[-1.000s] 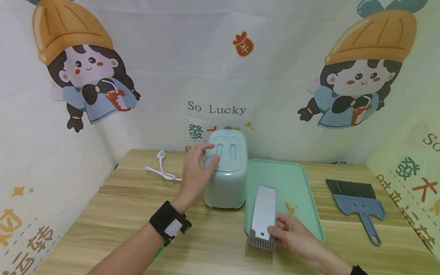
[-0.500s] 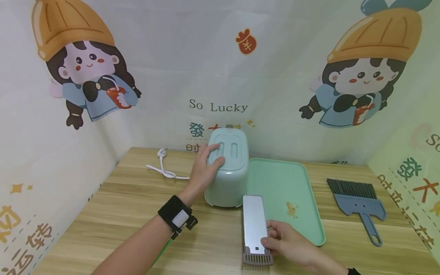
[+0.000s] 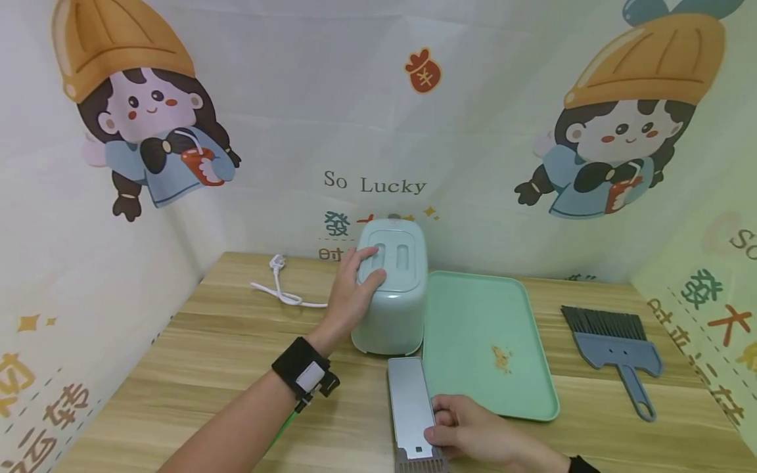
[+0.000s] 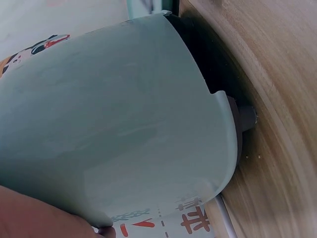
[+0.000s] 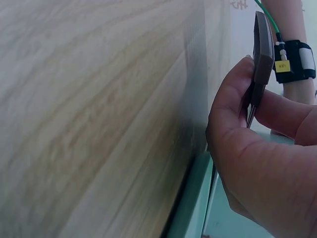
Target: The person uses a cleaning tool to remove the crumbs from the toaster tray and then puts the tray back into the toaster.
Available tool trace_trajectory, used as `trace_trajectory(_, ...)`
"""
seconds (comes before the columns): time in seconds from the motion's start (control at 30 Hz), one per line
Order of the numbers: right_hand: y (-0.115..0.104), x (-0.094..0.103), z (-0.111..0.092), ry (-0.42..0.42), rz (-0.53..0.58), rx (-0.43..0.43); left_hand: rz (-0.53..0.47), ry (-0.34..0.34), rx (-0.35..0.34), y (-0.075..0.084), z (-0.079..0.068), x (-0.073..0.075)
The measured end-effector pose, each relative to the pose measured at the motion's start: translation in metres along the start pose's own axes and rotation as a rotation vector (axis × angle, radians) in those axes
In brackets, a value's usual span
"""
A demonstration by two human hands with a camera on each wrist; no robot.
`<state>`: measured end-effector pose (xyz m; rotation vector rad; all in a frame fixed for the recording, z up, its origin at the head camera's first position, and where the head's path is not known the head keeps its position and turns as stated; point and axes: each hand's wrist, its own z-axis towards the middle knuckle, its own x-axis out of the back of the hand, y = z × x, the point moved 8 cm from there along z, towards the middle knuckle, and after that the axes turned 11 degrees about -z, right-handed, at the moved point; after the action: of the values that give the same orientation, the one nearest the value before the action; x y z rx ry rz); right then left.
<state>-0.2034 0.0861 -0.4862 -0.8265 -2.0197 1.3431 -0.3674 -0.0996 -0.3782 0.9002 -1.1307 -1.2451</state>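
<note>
A pale green toaster [image 3: 396, 315] with a two-slotted lid [image 3: 391, 263] stands upright at the back middle of the table. My left hand [image 3: 351, 295] rests against its left side, thumb and a finger lying over the lid's edge; the left wrist view shows its side wall large. Between thumb and fingers, my right hand [image 3: 473, 430] pinches the right edge of a flat metal crumb tray [image 3: 411, 407], whose grey slotted end [image 3: 421, 464] points toward me. The crumb tray is held in front of the toaster, apart from it. In the right wrist view it appears edge-on.
Right of the toaster lies a green serving tray [image 3: 473, 309] with a small heap of crumbs [image 3: 501, 359]. A blue brush [image 3: 615, 348] with dark bristles lies farther right. The white cord and plug [image 3: 278, 279] stretch out at the left. Printed cloth [image 3: 284, 131] hangs behind.
My right hand has carried the crumb tray from over the green serving tray leftward and toward me. My left hand has shifted slightly right, farther onto the toaster's top.
</note>
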Motion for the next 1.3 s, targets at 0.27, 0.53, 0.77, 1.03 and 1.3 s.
trace_trajectory(0.27,0.0,-0.019,0.022,0.02,0.019,-0.032,0.007,0.007,-0.008,0.0,0.0,0.001)
trace_trajectory(0.53,-0.006,-0.025,0.037,0.067,0.048,-0.014,0.007,0.007,-0.014,0.001,-0.002,0.001)
trace_trajectory(0.77,-0.011,-0.023,0.045,0.135,0.033,-0.037,-0.002,-0.007,-0.015,-0.001,-0.001,0.0)
trace_trajectory(1.03,-0.014,-0.017,0.056,0.198,0.013,-0.014,0.005,-0.013,-0.017,0.001,-0.002,0.0)
trace_trajectory(1.3,-0.019,-0.014,0.063,0.217,0.039,-0.012,0.003,-0.016,-0.02,0.002,-0.003,0.0)
